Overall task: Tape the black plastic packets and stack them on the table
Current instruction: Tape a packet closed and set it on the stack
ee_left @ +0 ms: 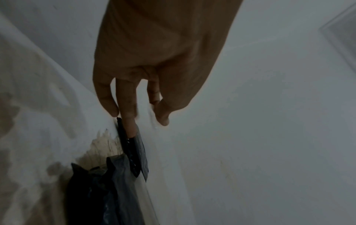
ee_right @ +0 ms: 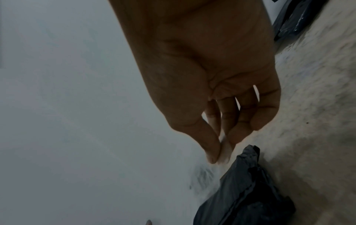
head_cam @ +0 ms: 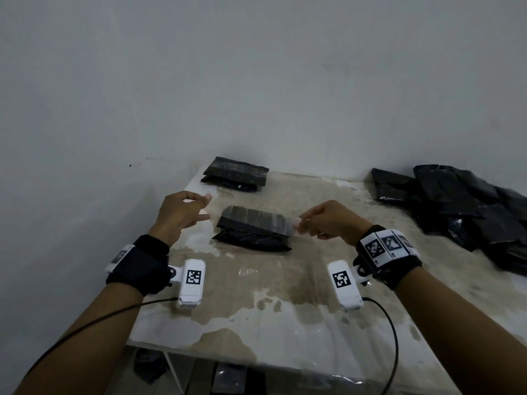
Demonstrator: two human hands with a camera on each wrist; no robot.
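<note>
Pinching a clear tape strip (head_cam: pixel 296 222) between thumb and fingers, the right hand (head_cam: pixel 328 220) holds it at the near packet (head_cam: pixel 253 229)'s right end, probably to lay it across the fold. The left hand (head_cam: pixel 182 212) hovers beside the packet's left end, fingers loosely spread and empty, likely ready to take the strip. A taped packet (head_cam: pixel 235 173) lies farther back on the bench (head_cam: pixel 285 309); an untaped heap (head_cam: pixel 462 206) waits at right.

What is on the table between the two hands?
In the head view, a folded black plastic packet lies between the left hand and the right hand, which pinches clear tape at its end.
</note>
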